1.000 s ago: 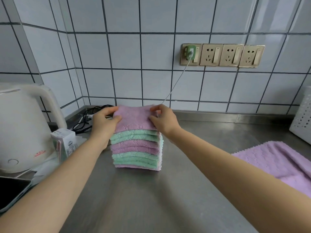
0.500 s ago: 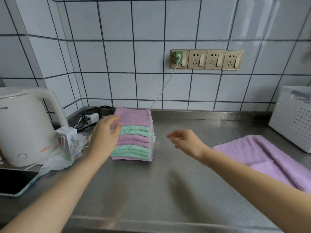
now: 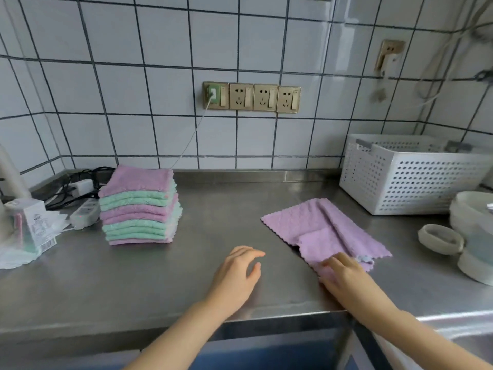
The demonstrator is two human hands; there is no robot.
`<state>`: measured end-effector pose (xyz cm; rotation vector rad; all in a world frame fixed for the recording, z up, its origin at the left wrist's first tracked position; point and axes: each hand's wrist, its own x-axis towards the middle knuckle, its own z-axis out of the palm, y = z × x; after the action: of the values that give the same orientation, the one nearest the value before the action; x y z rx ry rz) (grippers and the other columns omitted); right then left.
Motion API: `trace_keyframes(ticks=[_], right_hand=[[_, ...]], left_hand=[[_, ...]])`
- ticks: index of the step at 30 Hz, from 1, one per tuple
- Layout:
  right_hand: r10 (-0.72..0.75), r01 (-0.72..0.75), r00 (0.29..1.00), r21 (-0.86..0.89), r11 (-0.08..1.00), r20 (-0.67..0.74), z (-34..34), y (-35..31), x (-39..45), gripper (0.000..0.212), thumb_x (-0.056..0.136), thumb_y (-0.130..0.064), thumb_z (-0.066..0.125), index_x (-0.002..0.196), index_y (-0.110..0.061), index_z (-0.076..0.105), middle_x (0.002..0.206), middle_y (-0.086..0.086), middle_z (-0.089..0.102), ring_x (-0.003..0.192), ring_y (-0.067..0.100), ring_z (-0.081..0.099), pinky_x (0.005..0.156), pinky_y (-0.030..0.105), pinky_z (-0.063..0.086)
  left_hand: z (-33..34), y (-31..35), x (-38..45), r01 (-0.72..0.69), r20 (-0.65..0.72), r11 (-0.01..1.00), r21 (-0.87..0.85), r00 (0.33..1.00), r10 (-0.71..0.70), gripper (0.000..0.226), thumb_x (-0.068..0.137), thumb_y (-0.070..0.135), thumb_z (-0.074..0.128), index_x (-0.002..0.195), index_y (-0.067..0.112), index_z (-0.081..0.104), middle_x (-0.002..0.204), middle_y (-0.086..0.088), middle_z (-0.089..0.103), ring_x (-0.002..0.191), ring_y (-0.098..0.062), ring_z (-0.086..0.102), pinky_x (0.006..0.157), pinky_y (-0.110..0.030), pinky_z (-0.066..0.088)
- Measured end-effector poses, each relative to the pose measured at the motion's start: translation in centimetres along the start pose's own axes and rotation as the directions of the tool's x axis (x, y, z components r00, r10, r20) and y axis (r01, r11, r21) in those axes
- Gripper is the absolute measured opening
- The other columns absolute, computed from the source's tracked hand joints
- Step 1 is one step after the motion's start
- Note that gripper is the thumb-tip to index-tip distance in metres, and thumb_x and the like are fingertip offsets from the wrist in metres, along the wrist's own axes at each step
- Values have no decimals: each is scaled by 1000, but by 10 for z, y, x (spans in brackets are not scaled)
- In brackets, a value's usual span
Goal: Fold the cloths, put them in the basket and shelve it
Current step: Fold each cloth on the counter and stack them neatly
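Both hands off the folded stack [image 3: 138,205] at the counter's [image 3: 165,276] back-left: right hand [image 3: 344,273], fingers spread on the loose purple cloth's [image 3: 324,231] near corner, left hand [image 3: 237,276] open beside it; next fold likely, basket [image 3: 410,180] waiting back-right.

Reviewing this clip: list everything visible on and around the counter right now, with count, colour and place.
folded cloths: one stack, purple and green, counter left
loose cloth: one, purple, counter right
basket: one, white, back right
wall sockets: four, gold, tiled wall
power strip: one, white, left of stack
bowls: white, exact count unclear, far right
left hand: open, over bare counter
right hand: on the loose cloth's near edge
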<state>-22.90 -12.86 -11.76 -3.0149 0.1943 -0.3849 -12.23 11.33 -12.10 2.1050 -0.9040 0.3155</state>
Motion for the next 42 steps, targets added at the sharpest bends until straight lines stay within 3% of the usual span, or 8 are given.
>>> trace_keyframes(ticks=[9,14,20,25,28,32,36,42], right_hand=[[-224,223,971,-24,974,-78,-34,-32,-14,11,90,-19,60,100,-22,64,92,-3,63,81,17,58,65,25,43],[-231,283,945,224,933,-230,-62,-54,-41,12,98,-20,45,101,-21,57,88,-4,56,73,17,54,63,35,49],[-24,260,895,478,839,-445,-112,-44,-46,11,96,-17,54,92,-27,55,76,-21,56,67,0,54,62,8,39],[100,272,877,657,703,-470,-152,-24,-35,15,88,-33,58,90,-24,70,82,-8,70,71,7,62,61,13,47],[211,297,887,857,421,-411,-170,-23,-15,24,80,-43,65,88,-22,74,83,-7,74,71,2,64,61,12,50],[250,193,938,961,197,-240,-165,-23,27,37,64,-51,75,88,-23,76,85,-5,74,75,7,64,70,21,51],[283,-118,958,965,234,49,-113,-17,54,30,77,-27,75,103,-12,73,83,7,70,62,11,55,57,20,44],[318,-276,934,897,346,165,-47,-10,87,7,82,-16,73,88,-12,75,76,3,68,60,8,56,52,18,43]], left_hand=[[42,34,16,-122,284,993,-6,951,119,50,90,16,56,138,28,47,146,11,43,136,-3,34,114,-20,23],[37,35,21,-292,243,957,9,928,281,33,87,4,59,99,34,67,101,18,67,110,-13,58,106,-35,36],[-16,12,20,-32,140,995,-90,989,45,13,83,1,69,82,12,77,68,27,66,63,15,54,67,-18,39],[-108,21,9,244,166,926,-288,965,-203,27,65,26,84,56,7,67,54,7,58,49,-5,48,51,-18,39],[-155,44,15,267,127,688,-675,960,-249,14,62,26,85,67,15,77,69,-3,74,60,-11,69,53,-19,54],[-176,48,40,232,25,635,-737,948,-318,13,73,18,66,72,16,78,70,-3,75,59,-13,70,52,-21,55],[-154,2,46,454,133,622,-638,861,-491,21,85,12,65,98,-4,69,96,-21,70,83,-30,63,70,-32,49],[-113,-65,41,670,231,550,-499,714,-660,5,84,11,71,84,8,67,65,-2,67,53,-13,60,50,-22,50]])
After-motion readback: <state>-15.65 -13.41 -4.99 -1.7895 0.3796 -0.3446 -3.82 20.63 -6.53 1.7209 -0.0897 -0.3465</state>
